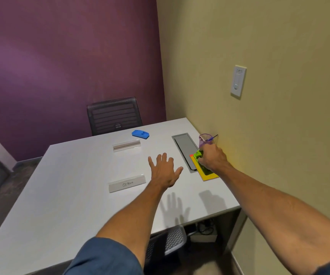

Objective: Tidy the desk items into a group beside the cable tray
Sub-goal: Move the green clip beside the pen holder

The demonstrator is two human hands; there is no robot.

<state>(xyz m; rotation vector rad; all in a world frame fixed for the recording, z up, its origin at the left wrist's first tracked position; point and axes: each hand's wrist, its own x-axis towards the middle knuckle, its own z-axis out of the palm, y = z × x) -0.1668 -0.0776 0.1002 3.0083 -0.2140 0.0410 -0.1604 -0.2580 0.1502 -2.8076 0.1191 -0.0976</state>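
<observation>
On the white desk [65, 195], a grey recessed cable tray [185, 147] lies near the right wall. My right hand [212, 158] is shut on a bright green item [197, 154], resting on a yellow pad [209, 175] just right of the tray. Behind that hand stands a clear purple cup [204, 140] with a pen in it. My left hand [165, 171] hovers over the desk left of the tray, fingers spread, holding nothing. A blue plastic item [140, 134] lies at the far edge. Two clear name holders sit left: one [126, 145] farther, one marked "OSTRICH" [127, 183] nearer.
A black mesh chair [114, 116] stands at the desk's far side. Another chair's grey back [172, 239] shows under the near right corner, with cables beneath the desk. The yellow wall with a switch plate [238, 81] runs along the right edge.
</observation>
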